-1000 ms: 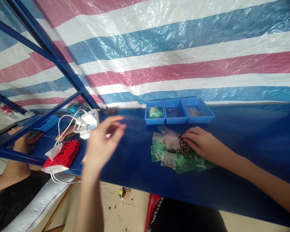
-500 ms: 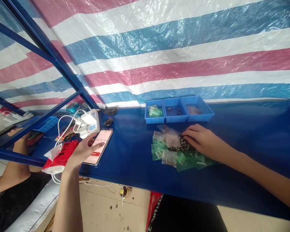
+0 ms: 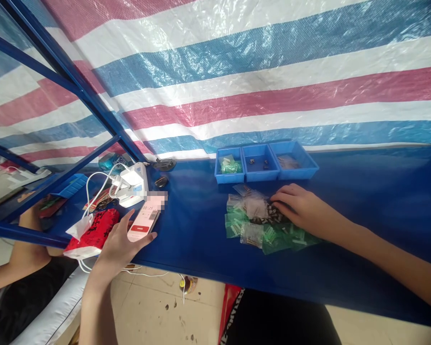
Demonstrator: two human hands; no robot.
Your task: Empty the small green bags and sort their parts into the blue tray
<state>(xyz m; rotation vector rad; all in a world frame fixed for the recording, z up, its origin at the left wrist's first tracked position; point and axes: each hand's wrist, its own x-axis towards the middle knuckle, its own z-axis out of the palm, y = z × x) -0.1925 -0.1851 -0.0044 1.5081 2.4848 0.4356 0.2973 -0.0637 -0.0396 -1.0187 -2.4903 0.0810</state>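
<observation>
A: Head camera, looking down on the blue table (image 3: pixel 201 239). The left hand (image 3: pixel 120 244) curls around the near end of a phone (image 3: pixel 144 219), thumb on the edge beside the lit screen, fingers underneath, so it grips the phone at the table's front edge.

B: And the right hand (image 3: pixel 303 211)?

A: It lies flat and loosely spread on a pile of small bags (image 3: pixel 262 223) in the middle of the table, fingertips on the dark patch of the pile. It presses down and pinches nothing, as far as I can see.

B: How to do this well?

A: I'd say keep the phone's far end resting on the table and tap with the thumb alone. The case looks smooth and hard, it sits close to the edge, and a slip would drop it to the floor. The flat right palm seems wise too, since those bags look slick and would slide.

B: Materials?

A: The bags are thin, crinkly plastic, some green, some clear, with small pieces inside. Behind them stand three blue trays (image 3: pixel 266 163), rigid, square and shallow; the left one holds green bags. The table cover is a glossy blue sheet. Left of the phone lie a soft red packet (image 3: pixel 93 230) and a white charger block (image 3: pixel 131 184) with white cables. A striped woven sheet (image 3: pixel 237 72) hangs behind, shiny and creased.
</observation>
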